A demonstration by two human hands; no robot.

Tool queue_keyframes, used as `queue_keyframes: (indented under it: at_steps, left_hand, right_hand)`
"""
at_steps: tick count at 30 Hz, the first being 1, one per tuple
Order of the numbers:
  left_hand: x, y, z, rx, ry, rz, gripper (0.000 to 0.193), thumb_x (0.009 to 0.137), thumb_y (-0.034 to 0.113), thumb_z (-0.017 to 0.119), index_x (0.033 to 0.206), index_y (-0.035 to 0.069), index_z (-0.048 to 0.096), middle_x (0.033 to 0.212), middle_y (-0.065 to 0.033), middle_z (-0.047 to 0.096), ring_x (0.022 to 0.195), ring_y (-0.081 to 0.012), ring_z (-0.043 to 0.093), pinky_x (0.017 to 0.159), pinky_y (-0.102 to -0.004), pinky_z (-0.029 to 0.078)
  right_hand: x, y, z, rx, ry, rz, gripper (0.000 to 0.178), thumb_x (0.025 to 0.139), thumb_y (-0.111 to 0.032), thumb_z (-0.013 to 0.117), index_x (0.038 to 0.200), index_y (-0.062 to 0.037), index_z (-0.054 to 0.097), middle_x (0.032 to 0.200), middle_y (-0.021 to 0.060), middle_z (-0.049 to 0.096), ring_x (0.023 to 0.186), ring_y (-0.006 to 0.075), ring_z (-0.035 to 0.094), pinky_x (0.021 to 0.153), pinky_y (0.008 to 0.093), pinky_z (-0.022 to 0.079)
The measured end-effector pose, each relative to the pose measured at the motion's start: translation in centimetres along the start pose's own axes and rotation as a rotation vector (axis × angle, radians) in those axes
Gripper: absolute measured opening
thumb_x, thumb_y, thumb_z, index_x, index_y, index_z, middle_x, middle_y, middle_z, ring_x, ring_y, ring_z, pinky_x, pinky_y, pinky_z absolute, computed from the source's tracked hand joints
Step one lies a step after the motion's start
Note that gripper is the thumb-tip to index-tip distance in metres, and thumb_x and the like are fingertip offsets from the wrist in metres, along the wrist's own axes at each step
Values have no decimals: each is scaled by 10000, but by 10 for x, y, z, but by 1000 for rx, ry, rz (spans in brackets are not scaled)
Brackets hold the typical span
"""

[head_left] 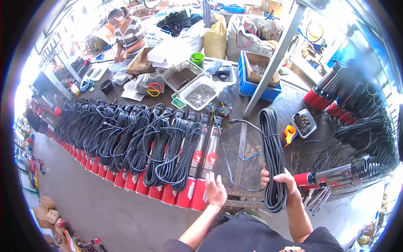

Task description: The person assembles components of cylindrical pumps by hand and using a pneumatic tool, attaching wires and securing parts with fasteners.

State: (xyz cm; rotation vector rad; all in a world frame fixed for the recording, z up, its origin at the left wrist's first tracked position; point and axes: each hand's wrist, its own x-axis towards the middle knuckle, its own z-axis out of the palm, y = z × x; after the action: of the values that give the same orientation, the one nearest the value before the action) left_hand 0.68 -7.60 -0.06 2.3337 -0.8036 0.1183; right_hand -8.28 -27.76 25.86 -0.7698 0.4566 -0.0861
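Observation:
A long bundle of coiled black cable [272, 155] hangs upright in my right hand [287, 181], whose fingers and thumb wrap round its lower half. One cable end reaches out to the left from the bundle's top. My left hand [215, 191] is empty, fingers apart, beside the red lower end of the nearest steel pump [212, 157]. That pump belongs to a long row of red-and-steel pumps lying side by side along the table. Most of the row carries coiled black cables [159, 147] on top. Loose coloured wires [218, 110] show at the nearest pump's far end.
A metal post [275, 59] rises from the table. Beyond the row stand a white tub of small parts [200, 95], a blue crate [259, 89] and sacks. An orange tape dispenser [289, 133] sits right of the bundle. More pumps [336, 174] lie at right. A co-worker [128, 35] works far left.

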Motion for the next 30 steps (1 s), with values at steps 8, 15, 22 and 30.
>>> queue_keyframes:
  at_steps: [8, 15, 22, 30]
  left_hand:
    - [93, 18, -148, -1846, 62, -1036, 322, 1047, 273, 485, 1287, 86, 588, 920, -131, 719, 745, -258, 691, 695, -358, 570]
    - [-3, -35, -168, -1136, 626, -1024, 372, 975, 118, 612, 1323, 33, 510, 1259, -132, 577, 1055, -179, 565, 874, -343, 472]
    - [-111, -6, -81, -764, 550, -1032, 332, 924, 77, 700, 1161, 52, 470, 1058, -35, 481, 947, -150, 484, 872, -306, 435]
    - [-72, 54, -70, -777, 270, -640, 261, 917, 13, 656, 1125, 23, 498, 1029, -51, 508, 939, -163, 517, 868, -300, 433]
  right_hand:
    - [61, 51, 58, 654, -429, 136, 611, 702, -249, 672, 1230, -11, 476, 875, -9, 463, 707, 89, 472, 711, 292, 404]
    - [163, 210, -36, -1449, 0, -332, 819, 924, -433, 683, 1536, -31, 316, 1453, 277, 386, 1335, 446, 415, 1122, 488, 365]
    - [154, 181, -110, -1258, 488, 35, 347, 879, -253, 670, 1159, -58, 611, 1209, 202, 621, 1218, 381, 557, 990, 492, 474]
    - [134, 115, -215, -1774, 570, -590, 520, 804, -122, 617, 1320, -73, 585, 1527, 101, 483, 1342, 336, 482, 1061, 494, 434]
